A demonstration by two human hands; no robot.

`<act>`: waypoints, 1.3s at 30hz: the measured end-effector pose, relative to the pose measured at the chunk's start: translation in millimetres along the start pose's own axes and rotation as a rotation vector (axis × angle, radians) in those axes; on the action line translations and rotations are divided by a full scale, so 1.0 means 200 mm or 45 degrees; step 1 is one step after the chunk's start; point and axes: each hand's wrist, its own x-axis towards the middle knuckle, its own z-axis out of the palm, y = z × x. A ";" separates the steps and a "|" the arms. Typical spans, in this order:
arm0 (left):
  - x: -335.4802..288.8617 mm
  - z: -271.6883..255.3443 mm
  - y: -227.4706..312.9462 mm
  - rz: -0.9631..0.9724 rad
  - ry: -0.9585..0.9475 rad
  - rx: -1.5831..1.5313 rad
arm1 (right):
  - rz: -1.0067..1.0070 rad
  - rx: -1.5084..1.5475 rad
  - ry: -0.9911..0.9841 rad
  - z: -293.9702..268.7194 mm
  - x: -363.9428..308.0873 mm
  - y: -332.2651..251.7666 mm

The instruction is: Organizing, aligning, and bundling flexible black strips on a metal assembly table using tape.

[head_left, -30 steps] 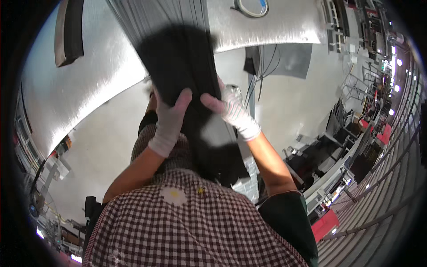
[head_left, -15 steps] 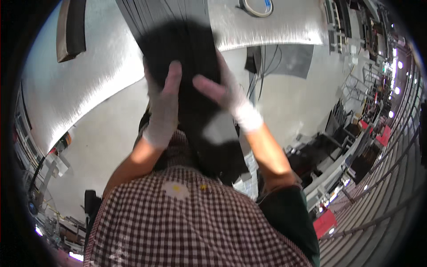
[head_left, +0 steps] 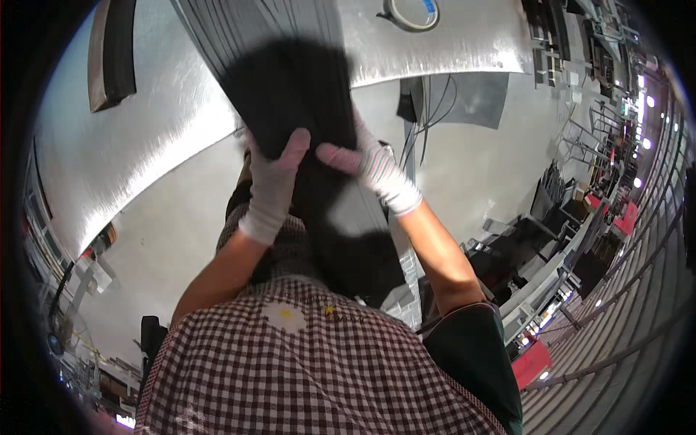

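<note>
A wide bundle of long black flat strips (head_left: 290, 90) extends from the sheet-metal tabletop (head_left: 174, 94) over its near edge toward my body. My left hand (head_left: 272, 188), in a pale knitted glove, is closed on the bundle's left side with its thumb lying on top. On the opposite side my right hand (head_left: 373, 167), gloved in the same striped knit, grips the right edge, its thumb pointing inward. The two thumbs nearly meet over the strips. Fingers of both hands are hidden beneath or behind the bundle. A dark shadow covers the strips' middle.
On the tabletop lie a tape roll (head_left: 415, 14) with a blue patch and, at the far left, a dark bar-shaped piece (head_left: 114, 58). Thin black cords (head_left: 429, 109) hang past the table edge beside a grey sheet (head_left: 475, 101). Metal racks (head_left: 540, 283) stand to the right.
Both hands have slid a little toward my body along the bundle, and the thumbs have come closer together. The bundle's far part sits slightly farther left.
</note>
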 end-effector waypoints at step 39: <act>-0.19 -0.10 -0.29 -0.032 0.017 0.058 | -0.110 -0.613 0.067 -0.09 -0.17 0.32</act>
